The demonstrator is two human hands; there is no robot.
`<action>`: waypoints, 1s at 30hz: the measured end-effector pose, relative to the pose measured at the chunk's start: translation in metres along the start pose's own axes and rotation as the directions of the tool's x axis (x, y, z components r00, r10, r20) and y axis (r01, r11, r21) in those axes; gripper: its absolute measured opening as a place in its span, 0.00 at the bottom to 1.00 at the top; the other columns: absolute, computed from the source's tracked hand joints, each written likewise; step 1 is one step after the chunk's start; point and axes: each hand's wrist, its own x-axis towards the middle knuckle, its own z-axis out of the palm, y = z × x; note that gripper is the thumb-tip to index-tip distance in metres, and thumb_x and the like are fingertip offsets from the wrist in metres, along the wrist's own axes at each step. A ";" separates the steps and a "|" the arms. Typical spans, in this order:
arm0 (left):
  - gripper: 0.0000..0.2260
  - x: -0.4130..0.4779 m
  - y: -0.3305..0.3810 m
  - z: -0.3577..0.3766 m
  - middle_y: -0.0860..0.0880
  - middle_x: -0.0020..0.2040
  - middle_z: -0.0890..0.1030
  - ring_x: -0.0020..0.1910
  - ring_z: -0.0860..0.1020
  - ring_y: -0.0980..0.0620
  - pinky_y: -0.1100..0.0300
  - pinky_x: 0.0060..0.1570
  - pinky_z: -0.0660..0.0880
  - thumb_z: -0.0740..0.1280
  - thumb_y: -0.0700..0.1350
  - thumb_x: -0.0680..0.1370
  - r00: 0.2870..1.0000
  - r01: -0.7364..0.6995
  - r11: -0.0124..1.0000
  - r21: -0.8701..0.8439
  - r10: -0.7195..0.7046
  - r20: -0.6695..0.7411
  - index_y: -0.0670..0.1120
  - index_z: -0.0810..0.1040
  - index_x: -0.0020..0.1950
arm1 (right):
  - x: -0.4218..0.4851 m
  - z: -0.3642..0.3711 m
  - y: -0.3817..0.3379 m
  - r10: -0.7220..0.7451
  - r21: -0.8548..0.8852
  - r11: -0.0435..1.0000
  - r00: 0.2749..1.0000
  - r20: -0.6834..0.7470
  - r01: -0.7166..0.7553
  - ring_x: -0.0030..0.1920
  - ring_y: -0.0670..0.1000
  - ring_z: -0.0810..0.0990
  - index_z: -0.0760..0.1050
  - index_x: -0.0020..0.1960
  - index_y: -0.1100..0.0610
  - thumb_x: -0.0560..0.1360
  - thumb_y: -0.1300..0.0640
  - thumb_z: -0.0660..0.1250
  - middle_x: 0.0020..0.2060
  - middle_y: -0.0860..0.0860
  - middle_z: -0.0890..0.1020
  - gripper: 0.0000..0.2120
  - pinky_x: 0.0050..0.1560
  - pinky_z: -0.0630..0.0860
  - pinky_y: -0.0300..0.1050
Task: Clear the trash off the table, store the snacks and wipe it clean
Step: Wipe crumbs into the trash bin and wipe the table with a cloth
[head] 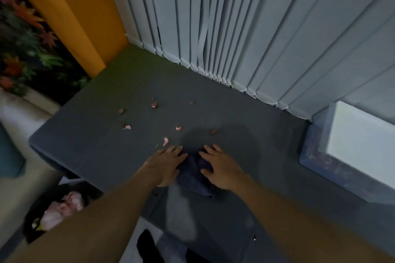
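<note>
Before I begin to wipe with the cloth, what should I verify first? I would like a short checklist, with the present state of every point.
1. Both hands on the cloth: ok. The left hand and right hand rest on the dark cloth.
2. Cloth spread flat: not ok. It lies bunched between the hands.
3. Trash removed: not ok. Pink scraps and brown crumbs lie on the table beyond the hands.
4. Bin near: ok. It stands below the table's left edge.
5. Wiping path free of large things: ok. The box stands far right, apart from the crumbs.
6. Cloth damp: cannot tell.
</note>
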 end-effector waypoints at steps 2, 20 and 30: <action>0.28 -0.006 -0.001 -0.004 0.47 0.82 0.49 0.81 0.49 0.46 0.49 0.78 0.50 0.55 0.49 0.83 0.995 0.077 0.995 -0.068 -0.081 -0.061 0.50 0.50 0.82 | 0.004 -0.009 -0.002 0.008 0.022 1.000 0.999 -0.052 -0.007 0.80 0.53 0.49 0.58 0.80 0.50 0.81 0.45 0.60 0.80 0.47 0.55 0.29 0.77 0.56 0.51; 0.27 -0.129 -0.071 -0.027 0.49 0.83 0.47 0.81 0.46 0.47 0.47 0.79 0.45 0.48 0.56 0.84 0.807 0.383 0.868 -0.315 -0.481 -0.343 0.51 0.46 0.82 | 0.018 -0.061 -0.138 -0.079 -0.069 0.996 0.967 -0.242 0.064 0.80 0.56 0.47 0.52 0.81 0.50 0.81 0.34 0.47 0.81 0.51 0.51 0.34 0.78 0.44 0.61; 0.28 -0.219 -0.152 -0.001 0.47 0.83 0.48 0.81 0.47 0.45 0.47 0.79 0.46 0.49 0.57 0.84 0.716 0.446 0.807 -0.386 -0.581 -0.387 0.51 0.47 0.82 | 0.044 -0.049 -0.267 -0.207 -0.131 0.975 0.949 -0.238 0.180 0.80 0.55 0.46 0.51 0.81 0.49 0.80 0.33 0.44 0.81 0.50 0.51 0.34 0.78 0.43 0.62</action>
